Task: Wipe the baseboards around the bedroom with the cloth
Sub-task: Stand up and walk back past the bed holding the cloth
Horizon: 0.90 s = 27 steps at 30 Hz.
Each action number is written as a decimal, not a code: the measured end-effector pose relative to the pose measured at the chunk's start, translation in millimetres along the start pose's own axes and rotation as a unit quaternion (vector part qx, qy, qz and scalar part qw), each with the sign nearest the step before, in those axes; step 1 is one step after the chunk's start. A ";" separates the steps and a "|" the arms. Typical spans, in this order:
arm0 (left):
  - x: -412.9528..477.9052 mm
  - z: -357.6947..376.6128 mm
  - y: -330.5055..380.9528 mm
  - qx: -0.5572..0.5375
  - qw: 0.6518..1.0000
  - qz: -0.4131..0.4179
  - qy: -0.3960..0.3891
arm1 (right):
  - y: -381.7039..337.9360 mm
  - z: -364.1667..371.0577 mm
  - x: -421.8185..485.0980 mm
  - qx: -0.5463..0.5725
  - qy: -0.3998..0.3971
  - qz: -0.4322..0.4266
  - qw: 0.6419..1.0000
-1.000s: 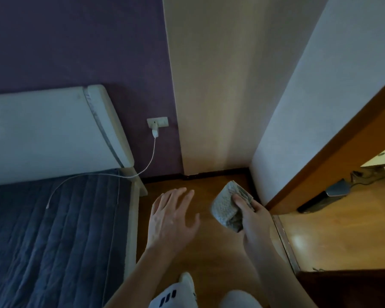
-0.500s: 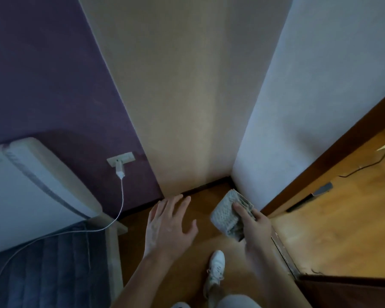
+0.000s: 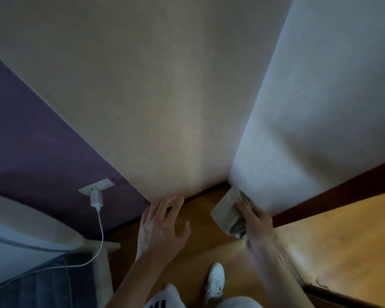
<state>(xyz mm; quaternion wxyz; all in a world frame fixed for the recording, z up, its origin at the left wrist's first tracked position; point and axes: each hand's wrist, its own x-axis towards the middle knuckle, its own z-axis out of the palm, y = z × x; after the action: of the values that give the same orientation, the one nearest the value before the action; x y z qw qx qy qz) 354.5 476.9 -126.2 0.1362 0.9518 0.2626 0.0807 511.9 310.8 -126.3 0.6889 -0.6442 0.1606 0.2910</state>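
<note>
My right hand (image 3: 255, 221) grips a folded grey cloth (image 3: 228, 210), held close to the foot of the white wall near the corner. A dark brown baseboard (image 3: 206, 192) runs along the bottom of the beige wall to that corner. My left hand (image 3: 161, 227) is spread with straight fingers, its fingertips reaching the bottom of the beige wall just above the baseboard. Whether the cloth touches the wall or the baseboard I cannot tell.
A white charger (image 3: 96, 198) sits in a wall socket on the purple wall, its cable (image 3: 99, 243) trailing onto the bed (image 3: 31, 285) at the lower left. A padded headboard (image 3: 20, 227) stands there. A dark door frame (image 3: 333, 194) borders the right. My white shoe (image 3: 215, 280) stands on the wooden floor.
My view has tilted up and closed in on the corner. Both hands have moved forward toward the walls, the cloth coming up against the foot of the white wall.
</note>
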 end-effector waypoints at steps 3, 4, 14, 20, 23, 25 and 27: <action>17.8 13.6 -9.9 -0.014 1.000 0.012 -0.014 | 10.2 9.9 15.9 0.004 0.009 0.003 1.000; 24.4 22.1 -14.5 -0.018 0.999 0.021 -0.020 | 15.7 12.7 21.4 0.003 0.011 0.002 1.000; 80.3 205.5 -82.1 -0.024 0.994 0.075 -0.082 | 140.0 13.3 157.1 -0.016 0.023 -0.007 1.000; 106.0 385.1 -117.9 -0.015 0.985 0.123 -0.118 | 271.5 -12.0 304.8 -0.065 0.037 0.014 0.997; 115.7 481.7 -139.4 -0.045 0.981 0.127 -0.143 | 334.9 -26.2 375.7 -0.117 0.018 0.013 0.993; 120.2 541.0 -152.0 -0.052 0.976 0.125 -0.171 | 375.2 -38.6 417.3 -0.144 0.008 0.014 0.989; 128.1 597.9 -164.7 -0.043 0.968 0.138 -0.203 | 413.2 -50.6 459.4 -0.167 0.011 0.013 0.986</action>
<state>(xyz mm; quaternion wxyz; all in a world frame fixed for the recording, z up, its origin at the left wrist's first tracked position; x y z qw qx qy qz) 519.2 550.0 -733.3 0.2147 0.9687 0.0914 -0.0846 626.3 350.5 -734.3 0.5658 -0.7512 0.1256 0.3159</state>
